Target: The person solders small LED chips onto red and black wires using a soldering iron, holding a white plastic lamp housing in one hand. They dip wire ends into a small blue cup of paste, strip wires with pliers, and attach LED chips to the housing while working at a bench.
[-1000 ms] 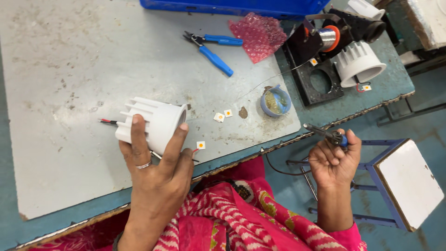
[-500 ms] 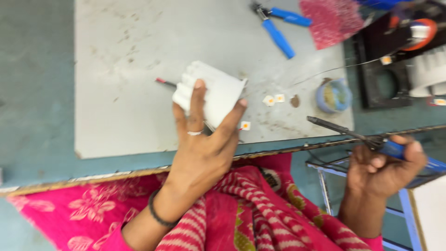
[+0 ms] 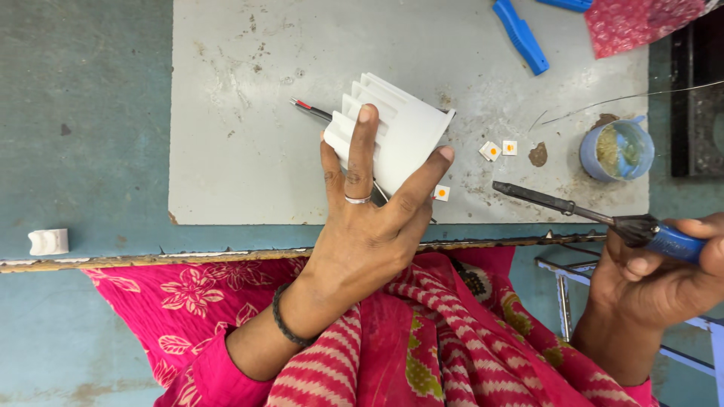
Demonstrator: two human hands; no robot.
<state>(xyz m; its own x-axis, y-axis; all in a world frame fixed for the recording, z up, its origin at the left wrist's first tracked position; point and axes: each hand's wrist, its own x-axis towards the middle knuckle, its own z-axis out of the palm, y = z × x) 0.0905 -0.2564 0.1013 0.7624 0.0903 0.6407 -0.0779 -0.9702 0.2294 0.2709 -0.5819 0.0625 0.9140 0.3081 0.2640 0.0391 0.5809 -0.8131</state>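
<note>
Below us, the desk (image 3: 113,113) carries a grey work plate (image 3: 249,166), and on that plate lies the white finned housing (image 3: 396,128), tipped on its side. Our left hand (image 3: 362,226) is clamped on it from the near side, index finger laid over the fins, thumb pressed to the smooth rim; red and black wires (image 3: 309,109) stick out past its far end. Off the desk's near edge to the right, our right hand (image 3: 656,275) is closed around the blue handle of a soldering iron (image 3: 588,215), whose dark tip points towards the housing, well apart from it. Just beside the thumb sits a small white chip (image 3: 442,193); two more chips (image 3: 498,149) lie near a blue pot (image 3: 617,149).
</note>
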